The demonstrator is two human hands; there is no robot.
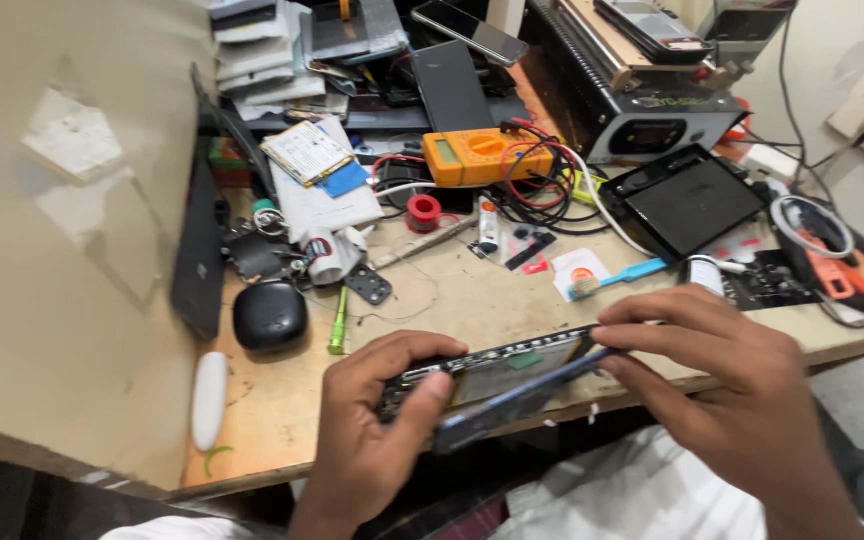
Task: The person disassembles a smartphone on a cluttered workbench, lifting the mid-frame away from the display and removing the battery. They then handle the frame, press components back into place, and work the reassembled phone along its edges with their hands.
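Observation:
I hold an opened smartphone point(507, 375) over the near edge of the workbench, its insides and circuit board facing up. My left hand point(372, 430) grips its left end, thumb pressed on the top near the board. My right hand point(722, 385) pinches the right end, fingertips at the seam between the phone body and its dark back panel, which is slightly parted there.
The wooden workbench point(452, 300) is cluttered: an orange multimeter point(477, 155) with red and black leads, a blue toothbrush point(617, 277), a black earbud case point(269, 315), a green tool point(338, 322), a black pad point(687, 200), stacked phones and papers behind. A wall stands at the left.

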